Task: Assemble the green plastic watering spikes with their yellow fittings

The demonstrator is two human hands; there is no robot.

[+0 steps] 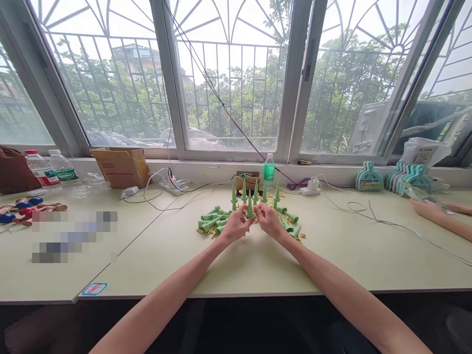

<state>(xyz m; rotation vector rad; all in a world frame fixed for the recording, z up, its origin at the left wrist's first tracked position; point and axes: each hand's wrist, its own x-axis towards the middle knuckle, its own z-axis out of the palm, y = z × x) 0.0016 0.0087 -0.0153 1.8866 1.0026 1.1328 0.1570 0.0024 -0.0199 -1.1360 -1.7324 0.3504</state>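
Cone (250, 207) stands point up right between the left hand (234, 227) and right hand (271, 222); both pinch it, and both are equally near.

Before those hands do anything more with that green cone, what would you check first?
1. Cone gripped by left hand and right hand: ok, both pinch it.
2. Cone upright: ok, tip points up.
3. Cone's base complete: cannot tell, fingers hide it.
4. Standing cones apart from the hands: ok, they stand behind.
5. Pile close by: ok, beside the left hand.
6. Co-worker's hand out of the way: ok, far right.
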